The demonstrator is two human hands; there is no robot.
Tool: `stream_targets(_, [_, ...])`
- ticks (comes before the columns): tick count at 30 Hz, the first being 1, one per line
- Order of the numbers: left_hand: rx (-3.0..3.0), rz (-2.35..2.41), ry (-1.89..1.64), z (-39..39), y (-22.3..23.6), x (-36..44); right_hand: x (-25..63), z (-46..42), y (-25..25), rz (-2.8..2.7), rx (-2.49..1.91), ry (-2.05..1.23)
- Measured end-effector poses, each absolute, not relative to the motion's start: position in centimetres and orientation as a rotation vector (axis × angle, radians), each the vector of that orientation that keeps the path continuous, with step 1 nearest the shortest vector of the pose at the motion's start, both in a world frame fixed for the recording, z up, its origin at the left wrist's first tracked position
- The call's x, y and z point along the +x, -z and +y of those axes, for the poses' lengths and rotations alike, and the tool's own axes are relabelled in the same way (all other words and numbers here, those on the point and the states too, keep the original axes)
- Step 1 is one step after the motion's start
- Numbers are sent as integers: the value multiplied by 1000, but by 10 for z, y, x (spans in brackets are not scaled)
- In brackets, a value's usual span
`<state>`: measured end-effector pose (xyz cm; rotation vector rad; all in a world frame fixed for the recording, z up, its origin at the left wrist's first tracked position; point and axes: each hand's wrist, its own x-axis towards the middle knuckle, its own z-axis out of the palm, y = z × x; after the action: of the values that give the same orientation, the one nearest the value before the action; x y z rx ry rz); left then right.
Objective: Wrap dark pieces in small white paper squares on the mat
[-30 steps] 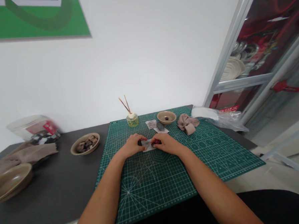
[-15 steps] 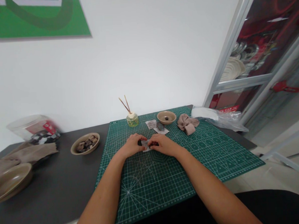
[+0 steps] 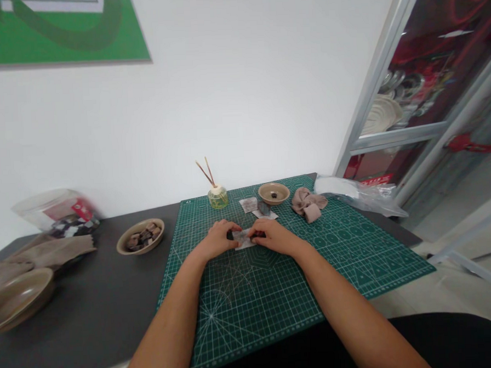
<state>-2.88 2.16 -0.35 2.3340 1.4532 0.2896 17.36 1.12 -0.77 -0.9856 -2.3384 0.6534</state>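
A small grey-white square sheet (image 3: pixel 243 239), which looks like paper with smudgy dark markings, lies between my two hands on the green cutting mat (image 3: pixel 251 293). My left hand (image 3: pixel 220 239) has its thumb and fingers curved onto the left edge of the sheet. My right hand (image 3: pixel 269 236) pinches the right edge, with its fingertips partly hidden. Just beyond them, another marked square (image 3: pixel 249 205) lies flat. Beside it, a dark grey rounded piece (image 3: pixel 264 208) rests on a further pale sheet (image 3: pixel 271 215).
Behind stand a reed diffuser (image 3: pixel 217 197) and a tan bowl (image 3: pixel 282 195) with one small dark piece. A crumpled brown cloth (image 3: pixel 308 202) and a plastic bag (image 3: pixel 357 194) lie right. Leftward are a bowl (image 3: pixel 123 249) of small blocks, a clear tub (image 3: pixel 41 208), another cloth (image 3: pixel 68 249) and a larger bowl (image 3: pixel 41 293).
My right hand has slid slightly to the right, so more of the sheet shows between my hands. My left hand stays at the left edge.
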Motion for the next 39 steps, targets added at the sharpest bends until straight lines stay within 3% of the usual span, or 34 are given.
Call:
stream_targets(7, [2319, 1453, -302, 20, 1, -28, 170, 7, 9, -2263, -1031, -772])
stream_targets(16, [2321, 1444, -303, 19, -1, -27, 180, 14, 12, -2269, -1025, -434])
stream_targets(39, [2302, 1461, -296, 20, 2, -28, 177, 13, 10, -2375, -944, -633])
